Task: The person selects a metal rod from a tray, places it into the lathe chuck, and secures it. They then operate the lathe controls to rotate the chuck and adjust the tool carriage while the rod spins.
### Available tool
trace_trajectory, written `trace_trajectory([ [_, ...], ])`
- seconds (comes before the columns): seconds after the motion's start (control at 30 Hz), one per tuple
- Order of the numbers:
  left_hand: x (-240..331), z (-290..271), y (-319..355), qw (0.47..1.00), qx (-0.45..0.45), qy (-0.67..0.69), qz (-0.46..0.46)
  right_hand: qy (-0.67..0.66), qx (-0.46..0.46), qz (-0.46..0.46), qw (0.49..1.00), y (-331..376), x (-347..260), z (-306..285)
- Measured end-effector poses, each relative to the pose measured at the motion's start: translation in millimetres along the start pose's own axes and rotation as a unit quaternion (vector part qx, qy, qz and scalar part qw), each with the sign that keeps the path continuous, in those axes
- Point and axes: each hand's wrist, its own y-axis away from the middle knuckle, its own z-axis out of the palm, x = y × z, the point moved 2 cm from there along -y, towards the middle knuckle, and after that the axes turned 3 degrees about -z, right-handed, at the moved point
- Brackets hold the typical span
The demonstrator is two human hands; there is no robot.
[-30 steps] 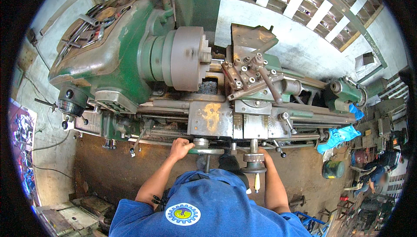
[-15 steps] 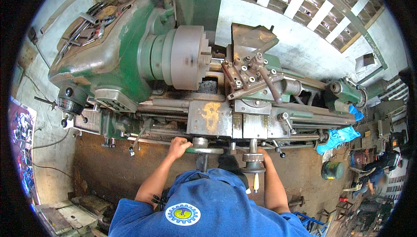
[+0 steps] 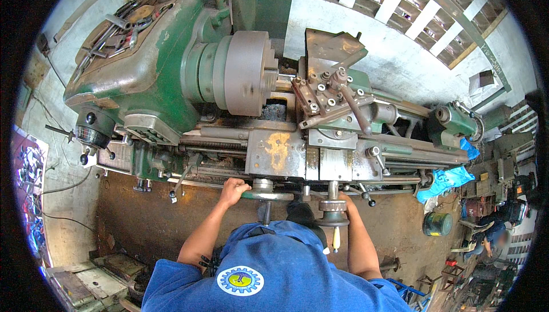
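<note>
My left hand (image 3: 233, 192) is closed on the left end of the rim of a large carriage handwheel (image 3: 280, 196) on the front of a green metal lathe. My right hand (image 3: 344, 200) is beside the collar of the smaller cross-slide handwheel (image 3: 331, 221), which has a pale handle; its fingers are mostly hidden. Beyond my hands is the carriage (image 3: 277, 153), with paint worn to yellow. A tool post (image 3: 329, 95) with several bolts and a long lever is mounted on it. To its left is the big grey chuck (image 3: 247, 73), with a thin shiny rod between them.
Loose wrenches and tools (image 3: 117, 35) lie on top of the green headstock (image 3: 143, 78). The tailstock (image 3: 452, 123) stands at the far right end of the bed, near a blue plastic bag (image 3: 449, 182). A green bucket (image 3: 437, 224) is on the floor. Another person (image 3: 492, 238) sits at the right.
The chuck's jaws look different and smeared, as if it has turned. My left hand and the large handwheel have shifted very slightly; my right hand stays in place.
</note>
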Motion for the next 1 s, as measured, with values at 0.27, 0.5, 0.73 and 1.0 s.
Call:
trace_trajectory([
  [0.27,-2,0,2,0.999,0.024,0.032,-0.003,-0.018,0.048,0.086,0.995,16,-26,-3],
  [0.5,-12,2,-3,0.999,-0.003,0.042,-0.004,0.057,0.043,0.098,0.993,27,-53,-7],
  [0.73,-17,2,-4,0.997,-0.012,0.078,-0.01,-0.027,0.034,0.108,0.993,17,-30,-5],
  [1.0,-32,5,-9,0.996,-0.038,0.084,-0.007,0.021,0.02,0.127,0.992,33,-68,-11],
])
